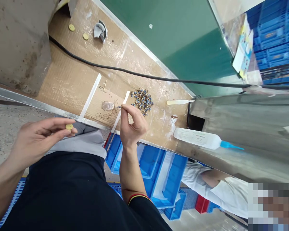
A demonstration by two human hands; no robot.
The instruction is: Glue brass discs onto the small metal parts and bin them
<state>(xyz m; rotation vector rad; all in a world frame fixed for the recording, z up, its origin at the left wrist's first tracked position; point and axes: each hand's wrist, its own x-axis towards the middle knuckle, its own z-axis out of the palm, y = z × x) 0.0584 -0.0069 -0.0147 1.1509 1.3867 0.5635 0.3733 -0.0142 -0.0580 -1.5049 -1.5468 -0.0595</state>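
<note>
- Cardboard covers the tabletop (62, 91), with a black cable (135, 74) across it and a green panel (183, 38) beyond.
- My left hand (38, 141) is mostly closed, pinching a small brass disc (69, 127) between thumb and fingers, out past the tabletop's edge.
- My right hand (132, 123) is curled in a tight pinch on something thin; I can't tell exactly what.
- A white strip (126, 98) runs slantwise from under that hand, its far end pointing up beside the heap.
- A loose heap of small brass-and-blue fittings (142, 101) lies just beyond my right hand, much nearer it than my left.
</note>
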